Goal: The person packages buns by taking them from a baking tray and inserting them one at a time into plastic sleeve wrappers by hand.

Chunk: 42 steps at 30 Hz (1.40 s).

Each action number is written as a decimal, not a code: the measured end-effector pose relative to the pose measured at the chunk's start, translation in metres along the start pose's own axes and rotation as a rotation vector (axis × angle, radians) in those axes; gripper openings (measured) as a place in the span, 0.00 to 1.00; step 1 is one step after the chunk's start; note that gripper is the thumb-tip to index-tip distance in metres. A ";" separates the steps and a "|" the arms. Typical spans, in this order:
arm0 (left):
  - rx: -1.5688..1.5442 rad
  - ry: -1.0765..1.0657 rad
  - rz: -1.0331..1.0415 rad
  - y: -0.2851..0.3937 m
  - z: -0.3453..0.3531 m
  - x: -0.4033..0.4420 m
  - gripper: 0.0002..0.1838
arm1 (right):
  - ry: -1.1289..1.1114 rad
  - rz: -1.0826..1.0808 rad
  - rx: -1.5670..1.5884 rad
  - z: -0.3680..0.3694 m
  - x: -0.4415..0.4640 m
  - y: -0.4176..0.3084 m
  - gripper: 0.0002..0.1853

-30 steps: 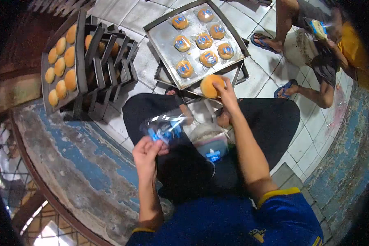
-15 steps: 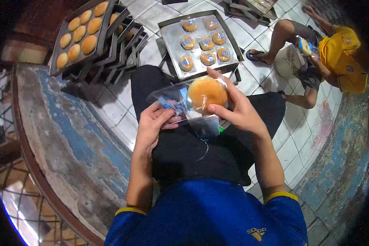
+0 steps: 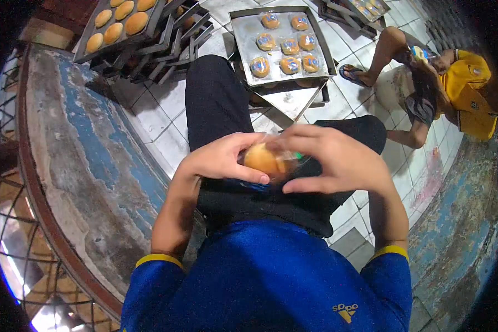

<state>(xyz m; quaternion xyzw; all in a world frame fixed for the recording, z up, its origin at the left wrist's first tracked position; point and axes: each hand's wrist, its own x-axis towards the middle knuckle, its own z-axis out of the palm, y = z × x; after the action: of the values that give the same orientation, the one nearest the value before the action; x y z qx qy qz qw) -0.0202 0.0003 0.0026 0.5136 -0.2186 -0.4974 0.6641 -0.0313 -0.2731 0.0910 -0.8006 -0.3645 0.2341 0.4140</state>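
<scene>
A round golden bun (image 3: 262,160) in a clear plastic bag is over my lap. My left hand (image 3: 218,159) is closed around its left side, with the thumb at the near edge and the fingers at the far edge. My right hand (image 3: 340,160) arches over the bun's right side. Its fingers are slightly blurred against the plastic, and its thumb stands apart from them. A bit of blue print or paper (image 3: 255,186) shows below the bun. A small green spot (image 3: 299,156) appears beneath my right fingers. The bag's open end is hidden or smeared.
Ahead on the tiled floor, a metal tray (image 3: 242,41) holds several bagged buns. Stacked trays (image 3: 166,52) at the left bear several unwrapped buns. Another tray stack (image 3: 351,19) stands at the far right. A person in a yellow shirt (image 3: 470,83) sits at the right holding a packaged item.
The bun has come down and closer to my body. My left hand has moved from the bag's blue-printed end onto the bun. My right hand has shifted over its right side, and the view has tilted.
</scene>
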 end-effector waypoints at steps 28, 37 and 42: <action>-0.973 0.689 0.521 0.004 0.005 0.053 0.30 | 0.449 -0.201 -0.363 0.094 0.042 -0.007 0.10; -0.969 0.730 0.625 0.010 -0.018 0.019 0.33 | 0.485 -0.094 -0.229 0.068 0.044 -0.016 0.17; -0.918 0.789 0.658 0.011 -0.017 0.018 0.31 | 0.441 -0.106 -0.444 0.093 0.082 -0.013 0.15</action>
<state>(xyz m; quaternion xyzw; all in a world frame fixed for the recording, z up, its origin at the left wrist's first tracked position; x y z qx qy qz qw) 0.0060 -0.0080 0.0018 0.2301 0.1275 -0.0882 0.9607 -0.0480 -0.1584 0.0445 -0.8827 -0.3496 -0.0522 0.3097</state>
